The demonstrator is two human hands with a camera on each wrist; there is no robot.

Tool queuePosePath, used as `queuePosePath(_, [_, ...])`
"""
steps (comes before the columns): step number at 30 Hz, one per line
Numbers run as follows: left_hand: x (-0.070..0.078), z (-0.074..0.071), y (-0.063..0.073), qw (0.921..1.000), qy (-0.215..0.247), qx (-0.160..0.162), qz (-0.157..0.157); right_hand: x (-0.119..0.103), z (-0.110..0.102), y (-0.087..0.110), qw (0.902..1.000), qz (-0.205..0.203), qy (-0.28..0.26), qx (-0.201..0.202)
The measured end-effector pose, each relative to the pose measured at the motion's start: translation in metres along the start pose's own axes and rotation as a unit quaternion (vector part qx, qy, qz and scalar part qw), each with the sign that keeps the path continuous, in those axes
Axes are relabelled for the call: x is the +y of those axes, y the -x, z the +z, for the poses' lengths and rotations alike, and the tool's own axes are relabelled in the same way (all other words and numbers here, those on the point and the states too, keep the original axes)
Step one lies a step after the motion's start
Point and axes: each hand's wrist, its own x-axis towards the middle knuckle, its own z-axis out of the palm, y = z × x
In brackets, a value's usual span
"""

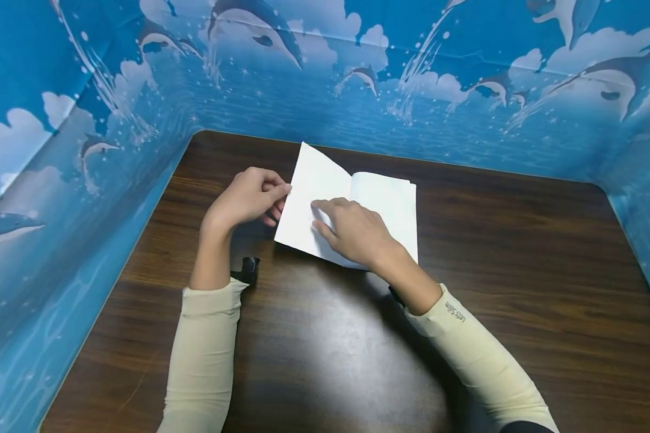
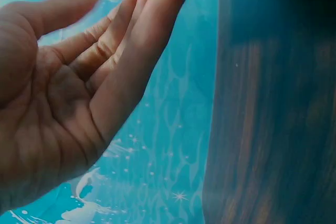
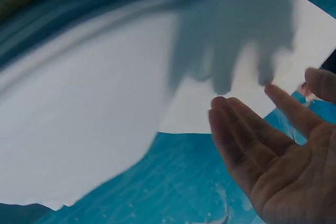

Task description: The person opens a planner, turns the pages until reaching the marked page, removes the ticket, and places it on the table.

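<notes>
White blank-paged paper book (image 1: 386, 201) lies spread on the dark brown wood-grain table (image 1: 520, 270), toward its far side, left of centre; its left leaf (image 1: 306, 180) is tilted up, outer corner raised. Left hand (image 1: 251, 195) is at that leaf's outer edge, fingers loosely bent, thumb apart from them in the left wrist view; fingertips meet the paper, but thumb contact is hard to judge, blurred there. Right hand (image 1: 354, 227) is over the same leaf near the fold, index finger reaching out, thumb apart, clamped on nothing; fingertips are at the paper, shadows falling across it. Both arms wear cream stretchy sleeves (image 1: 203, 355); black plastic-looking piece (image 1: 247, 270) sits by the left cuff. Blue dolphin-print sheet (image 1: 303, 102) stands behind and along the sides.
</notes>
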Motion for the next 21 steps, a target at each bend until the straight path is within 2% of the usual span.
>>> queuePosePath(7, [-0.006,0.003,-0.004,0.9971,-0.061,-0.006,-0.045,0.008,0.014,0.000,0.9977,-0.017,0.035,-0.055])
queuePosePath(12, [-0.016,0.007,-0.009,0.9918,-0.080,-0.043,-0.089,0.012,0.018,-0.001,0.9927,-0.031,0.063,-0.098])
queuePosePath(14, [-0.021,0.009,-0.012,0.9896,-0.076,-0.065,-0.104,0.017,0.017,0.000,0.9924,-0.033,0.056,-0.104])
queuePosePath(17, [-0.028,0.012,-0.017,0.9858,-0.075,-0.094,-0.117,0.029,0.012,0.002,0.9944,-0.027,0.045,-0.092])
queuePosePath(21, [-0.032,0.016,-0.021,0.9837,-0.075,-0.110,-0.122,0.053,0.005,0.004,0.9955,0.018,0.034,-0.087])
